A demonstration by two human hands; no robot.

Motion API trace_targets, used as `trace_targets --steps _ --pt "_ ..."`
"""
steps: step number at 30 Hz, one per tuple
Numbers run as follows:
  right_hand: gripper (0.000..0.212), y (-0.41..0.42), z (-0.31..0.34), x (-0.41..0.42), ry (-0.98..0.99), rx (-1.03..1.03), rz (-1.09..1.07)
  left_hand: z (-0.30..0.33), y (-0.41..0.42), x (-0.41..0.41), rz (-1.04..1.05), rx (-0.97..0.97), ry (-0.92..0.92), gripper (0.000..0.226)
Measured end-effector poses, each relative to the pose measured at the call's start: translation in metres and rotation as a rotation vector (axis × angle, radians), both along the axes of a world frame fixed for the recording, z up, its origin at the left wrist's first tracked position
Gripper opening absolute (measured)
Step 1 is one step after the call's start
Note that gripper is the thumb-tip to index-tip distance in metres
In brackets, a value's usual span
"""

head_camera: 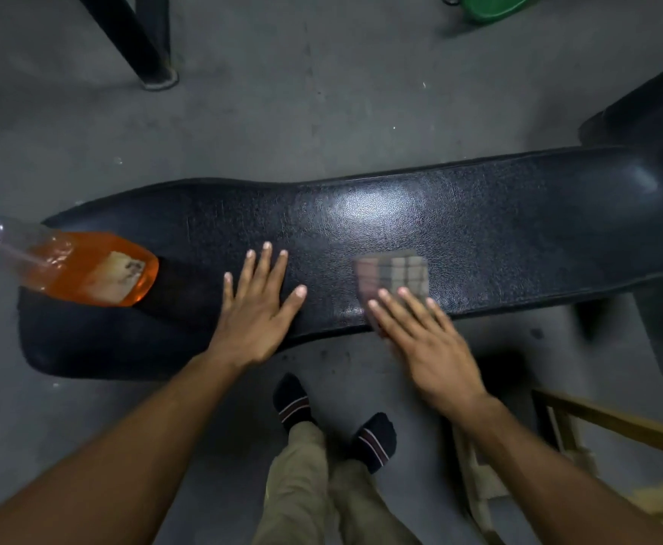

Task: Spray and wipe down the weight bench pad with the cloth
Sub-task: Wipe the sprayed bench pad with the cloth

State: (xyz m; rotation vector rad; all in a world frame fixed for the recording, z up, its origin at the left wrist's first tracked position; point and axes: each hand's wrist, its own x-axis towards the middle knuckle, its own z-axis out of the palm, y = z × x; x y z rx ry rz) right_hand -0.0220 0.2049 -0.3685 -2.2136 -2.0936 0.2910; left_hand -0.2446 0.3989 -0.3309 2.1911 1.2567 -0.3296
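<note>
I look down on the bench pad (479,230), a long black textured cushion whose long axis runs left to right across my view, rising slightly toward the right; its wide rounded end sits at the left and its right end runs out of frame. A bright patch of reflected light shows near the middle of the pad. My left hand (257,308) lies flat on the pad, fingers straight and spread, gripping nothing. My right hand (428,348) presses the cloth (394,275) onto the pad near its front edge with straight fingers; the cloth is a checked square, its far part showing beyond my fingertips and its near part hidden under the hand. Both the cloth and this hand are blurred, so I cannot make out the cloth's pattern closely. The bottle (86,269) lies on its side on the left end of the pad, its base pointing toward my left hand and its blue cap toward the left edge of the frame, where it is cut off. It holds orange liquid and carries a worn label I cannot read. Below the pad I see my two socked feet (333,418) on the grey floor (282,92). A green object (495,5) is cut off at the top edge.
</note>
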Motion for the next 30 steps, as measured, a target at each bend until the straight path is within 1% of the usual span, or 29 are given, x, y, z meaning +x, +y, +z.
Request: trace_targets --steps 2,4,7,10,12,16,21,24,26,28,30 --pt "0.055 0.001 0.006 0.022 0.037 -0.015 -0.076 -0.001 0.000 0.004 -0.012 0.007 0.022 0.077" --pt "0.049 0.015 0.017 0.033 0.114 0.021 -0.189 0.000 -0.001 0.005 -0.009 0.021 0.026 0.076" --pt "0.032 0.043 0.038 0.042 0.251 0.062 -0.508 0.004 -0.004 0.008 0.028 0.009 0.002 0.076" --pt "0.037 0.061 0.056 0.063 0.355 0.136 -0.766 0.012 -0.011 0.015 0.041 0.002 -0.014 0.077" --pt "0.036 0.066 0.072 0.081 0.360 0.204 -0.832 0.018 -0.017 0.024 -0.001 0.005 -0.027 0.077" --pt "0.036 0.056 0.108 0.123 0.286 0.282 -0.855 0.026 -0.028 0.049 -0.071 -0.018 -0.092 0.076" --pt "0.042 0.039 0.139 0.174 0.110 0.220 -0.853 0.032 -0.037 0.092 -0.168 -0.040 -0.134 0.076" --pt "0.042 0.034 0.158 0.190 -0.044 0.200 -0.807 0.035 -0.042 0.116 -0.204 -0.047 -0.158 0.074" --pt "0.042 0.033 0.165 0.198 -0.112 0.209 -0.786 0.036 -0.046 0.130 -0.231 -0.045 -0.170 0.073" --pt "0.040 0.033 0.164 0.199 -0.157 0.183 -0.722 0.036 -0.049 0.142 -0.253 -0.042 -0.176 0.072" --pt "0.033 0.032 0.152 0.194 -0.149 0.077 -0.597 0.035 -0.052 0.151 -0.267 -0.046 -0.173 0.073"
